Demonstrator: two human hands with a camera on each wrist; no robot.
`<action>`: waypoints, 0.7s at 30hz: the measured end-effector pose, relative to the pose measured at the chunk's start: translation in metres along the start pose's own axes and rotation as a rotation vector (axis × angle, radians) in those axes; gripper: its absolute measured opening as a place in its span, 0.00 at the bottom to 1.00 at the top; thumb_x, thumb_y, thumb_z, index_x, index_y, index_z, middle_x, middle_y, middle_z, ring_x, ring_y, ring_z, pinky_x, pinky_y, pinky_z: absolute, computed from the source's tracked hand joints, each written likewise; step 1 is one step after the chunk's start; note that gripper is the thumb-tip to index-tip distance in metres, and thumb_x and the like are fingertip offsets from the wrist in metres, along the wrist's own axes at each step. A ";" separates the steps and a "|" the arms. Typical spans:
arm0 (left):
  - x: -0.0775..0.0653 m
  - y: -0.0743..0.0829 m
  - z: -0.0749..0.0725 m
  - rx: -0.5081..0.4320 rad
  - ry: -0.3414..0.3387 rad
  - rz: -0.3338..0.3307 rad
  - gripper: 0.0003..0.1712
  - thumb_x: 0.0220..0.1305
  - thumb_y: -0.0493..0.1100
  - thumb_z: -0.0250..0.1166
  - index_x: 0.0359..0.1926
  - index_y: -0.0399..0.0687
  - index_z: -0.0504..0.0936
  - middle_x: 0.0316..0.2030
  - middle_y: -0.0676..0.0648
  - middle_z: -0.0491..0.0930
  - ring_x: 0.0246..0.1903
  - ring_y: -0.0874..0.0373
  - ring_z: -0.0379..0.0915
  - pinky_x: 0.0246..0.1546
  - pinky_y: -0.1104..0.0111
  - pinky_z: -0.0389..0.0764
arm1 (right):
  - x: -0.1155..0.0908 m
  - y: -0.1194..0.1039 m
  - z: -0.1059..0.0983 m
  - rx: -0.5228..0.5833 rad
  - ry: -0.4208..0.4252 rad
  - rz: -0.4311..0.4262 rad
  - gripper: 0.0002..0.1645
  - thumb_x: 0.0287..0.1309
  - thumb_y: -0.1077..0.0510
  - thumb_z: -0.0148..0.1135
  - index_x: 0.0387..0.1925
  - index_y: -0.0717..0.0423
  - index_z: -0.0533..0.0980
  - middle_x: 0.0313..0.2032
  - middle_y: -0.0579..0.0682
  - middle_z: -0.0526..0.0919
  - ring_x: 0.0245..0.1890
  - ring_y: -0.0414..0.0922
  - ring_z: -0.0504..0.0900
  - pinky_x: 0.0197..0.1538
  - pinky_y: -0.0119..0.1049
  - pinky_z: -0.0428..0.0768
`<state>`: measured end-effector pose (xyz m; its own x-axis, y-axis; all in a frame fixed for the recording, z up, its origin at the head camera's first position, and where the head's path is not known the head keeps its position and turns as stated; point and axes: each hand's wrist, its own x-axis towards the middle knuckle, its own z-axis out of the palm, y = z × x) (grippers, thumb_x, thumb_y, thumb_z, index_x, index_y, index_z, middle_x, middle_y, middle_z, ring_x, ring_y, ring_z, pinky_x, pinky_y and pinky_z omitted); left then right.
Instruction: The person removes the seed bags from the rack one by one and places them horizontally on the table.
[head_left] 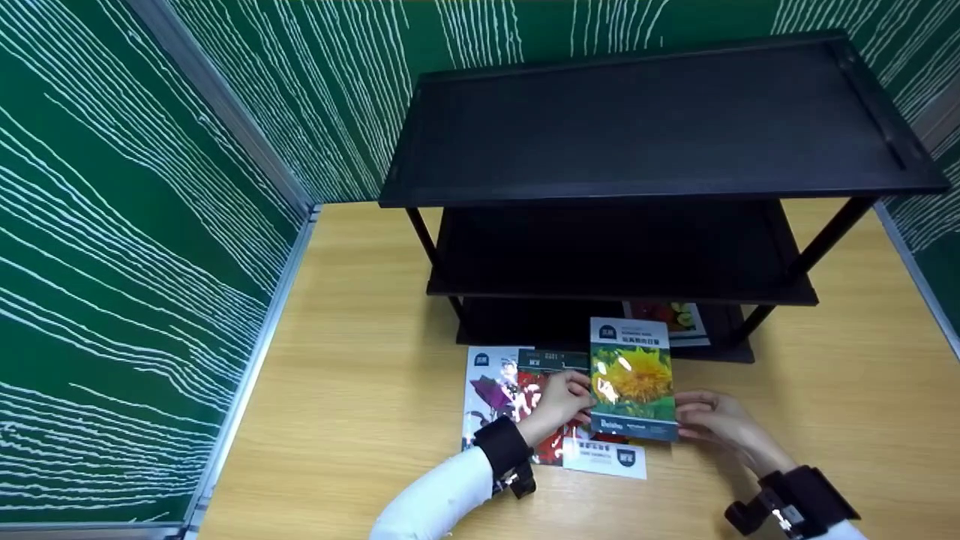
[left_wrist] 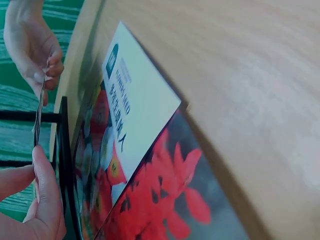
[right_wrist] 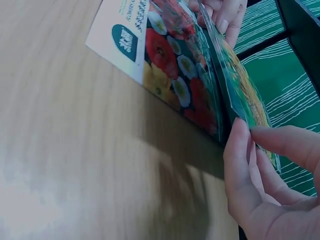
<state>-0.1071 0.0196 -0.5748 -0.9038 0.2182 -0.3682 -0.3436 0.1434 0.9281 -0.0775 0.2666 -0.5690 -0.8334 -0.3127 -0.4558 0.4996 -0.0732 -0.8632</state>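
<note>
Both hands hold a seed packet (head_left: 631, 379) with a yellow flower picture, raised above the table and tilted. My left hand (head_left: 559, 405) pinches its left edge, and my right hand (head_left: 720, 421) pinches its right edge between thumb and fingers. Beneath lie other packets: one with a purple flower (head_left: 487, 394), one with red flowers (left_wrist: 155, 200), and a white-ended one with mixed red flowers (right_wrist: 165, 60). These overlap on the wooden table. In the head view the held packet and left hand hide parts of them.
A black three-tier shelf (head_left: 652, 135) stands behind the packets. Another flower packet (head_left: 686, 322) lies on its bottom tier (head_left: 540, 322), partly covered by the held one. Green walls with white streaks (head_left: 135, 225) enclose the wooden table (head_left: 337, 337).
</note>
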 end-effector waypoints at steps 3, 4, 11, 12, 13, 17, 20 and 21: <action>-0.001 -0.004 0.003 0.003 -0.008 0.005 0.14 0.49 0.23 0.59 0.39 0.32 0.73 0.20 0.51 0.69 0.13 0.62 0.68 0.18 0.67 0.81 | -0.003 0.004 -0.002 0.015 -0.010 0.005 0.26 0.50 0.71 0.55 0.51 0.78 0.61 0.32 0.49 0.80 0.32 0.42 0.80 0.41 0.34 0.80; -0.001 -0.005 0.004 0.005 -0.008 0.010 0.14 0.48 0.23 0.59 0.39 0.32 0.73 0.20 0.52 0.68 0.14 0.62 0.68 0.18 0.66 0.81 | -0.003 0.005 -0.003 0.011 -0.004 0.010 0.26 0.50 0.71 0.56 0.50 0.78 0.61 0.32 0.49 0.81 0.32 0.42 0.80 0.41 0.34 0.80; -0.006 -0.008 0.012 0.050 -0.003 0.029 0.14 0.47 0.23 0.59 0.37 0.34 0.73 0.18 0.53 0.68 0.12 0.62 0.67 0.16 0.66 0.80 | -0.010 0.012 -0.005 -0.001 0.022 0.043 0.21 0.49 0.71 0.56 0.47 0.73 0.66 0.30 0.48 0.81 0.31 0.41 0.80 0.40 0.35 0.80; -0.007 -0.008 0.012 0.054 -0.008 0.027 0.14 0.47 0.23 0.59 0.37 0.34 0.73 0.18 0.53 0.67 0.12 0.62 0.67 0.16 0.67 0.80 | -0.011 0.012 -0.005 -0.007 0.023 0.046 0.21 0.49 0.71 0.56 0.47 0.74 0.66 0.30 0.48 0.80 0.31 0.42 0.80 0.40 0.36 0.80; -0.008 -0.009 0.013 0.055 -0.013 0.025 0.14 0.48 0.23 0.59 0.38 0.34 0.73 0.18 0.53 0.67 0.12 0.62 0.67 0.16 0.68 0.80 | -0.012 0.013 -0.005 -0.016 0.024 0.049 0.22 0.49 0.71 0.56 0.48 0.75 0.65 0.30 0.48 0.80 0.31 0.42 0.80 0.40 0.36 0.80; -0.011 -0.012 0.014 0.056 -0.042 0.009 0.14 0.49 0.24 0.59 0.39 0.34 0.72 0.19 0.52 0.67 0.14 0.62 0.67 0.17 0.68 0.80 | -0.015 0.016 -0.004 -0.058 0.024 0.070 0.25 0.48 0.71 0.56 0.49 0.79 0.61 0.30 0.49 0.80 0.31 0.43 0.80 0.40 0.37 0.80; -0.014 -0.015 0.015 0.065 -0.055 0.010 0.14 0.49 0.24 0.58 0.39 0.34 0.72 0.20 0.51 0.68 0.14 0.62 0.67 0.18 0.68 0.80 | -0.016 0.018 -0.004 -0.095 0.039 0.102 0.26 0.49 0.72 0.55 0.49 0.80 0.60 0.30 0.50 0.80 0.31 0.44 0.80 0.40 0.39 0.80; -0.015 -0.016 0.015 0.066 -0.060 0.013 0.14 0.49 0.24 0.58 0.39 0.34 0.72 0.20 0.51 0.68 0.15 0.61 0.67 0.18 0.67 0.80 | -0.016 0.019 -0.004 -0.104 0.048 0.114 0.26 0.49 0.72 0.55 0.49 0.81 0.60 0.30 0.50 0.80 0.31 0.44 0.80 0.40 0.39 0.80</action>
<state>-0.0843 0.0285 -0.5853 -0.8906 0.2774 -0.3603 -0.3121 0.2033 0.9281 -0.0558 0.2742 -0.5786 -0.7842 -0.2675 -0.5599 0.5665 0.0599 -0.8219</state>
